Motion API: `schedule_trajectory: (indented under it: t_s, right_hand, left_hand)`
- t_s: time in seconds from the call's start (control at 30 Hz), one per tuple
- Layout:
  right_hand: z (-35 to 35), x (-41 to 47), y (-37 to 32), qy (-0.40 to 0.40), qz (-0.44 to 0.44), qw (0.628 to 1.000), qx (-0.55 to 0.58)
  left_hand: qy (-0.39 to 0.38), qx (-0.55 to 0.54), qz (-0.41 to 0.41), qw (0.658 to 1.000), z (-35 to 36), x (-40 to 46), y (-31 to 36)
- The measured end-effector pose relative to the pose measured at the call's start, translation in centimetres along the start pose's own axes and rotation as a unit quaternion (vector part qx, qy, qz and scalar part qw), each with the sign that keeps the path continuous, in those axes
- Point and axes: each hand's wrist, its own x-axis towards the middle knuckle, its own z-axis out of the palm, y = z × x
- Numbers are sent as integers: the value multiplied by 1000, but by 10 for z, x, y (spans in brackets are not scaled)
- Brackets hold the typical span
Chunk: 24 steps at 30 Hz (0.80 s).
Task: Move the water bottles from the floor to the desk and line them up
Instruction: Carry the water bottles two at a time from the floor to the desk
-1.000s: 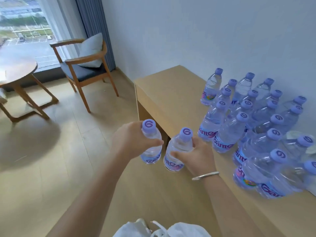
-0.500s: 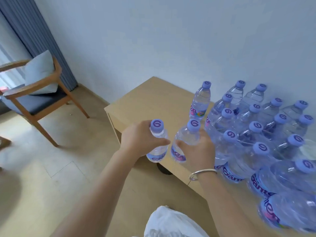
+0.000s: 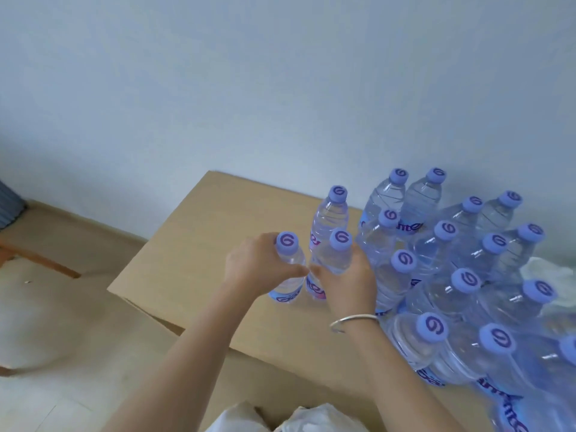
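Observation:
My left hand (image 3: 257, 265) grips a clear water bottle with a purple cap (image 3: 287, 241), held upright over the light wooden desk (image 3: 193, 244). Right beside it, my right hand (image 3: 347, 283) grips a second bottle (image 3: 338, 247), the two nearly touching. Both bottle bases are at or just above the desk top; contact cannot be told. One bottle (image 3: 332, 213) stands alone just behind them. Several more bottles (image 3: 452, 260) stand packed in rows on the desk's right part, against the wall.
A pale wall runs behind the desk. Wooden floor lies to the left, with a chair leg (image 3: 37, 260) at the far left edge. White crumpled plastic (image 3: 548, 269) sits at the right behind the bottles. White fabric (image 3: 290, 419) shows at the bottom edge.
Both hands have carried their bottles forward from beyond the desk's edge to above the desk top, next to the standing group. The view has turned right, away from the chair and window.

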Motion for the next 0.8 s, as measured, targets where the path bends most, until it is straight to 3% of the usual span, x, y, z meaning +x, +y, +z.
schedule_trajectory:
  t_s: [0.27, 0.5, 0.63, 0.8]
  right_hand:
    - [17, 19, -4, 80, 60, 995, 8]
    - [27, 15, 1, 86, 69, 994, -15]
    - [37, -5, -7, 103, 97, 990, 29]
    - [33, -39, -13, 63, 126, 990, 21]
  left_hand:
    - [-95, 14, 83, 992, -11, 53, -3]
    - [-140, 20, 113, 984, -11, 68, -12]
    - [-168, 52, 127, 976, -12, 71, -16]
    - [-197, 239, 89, 946, -8, 62, -33]
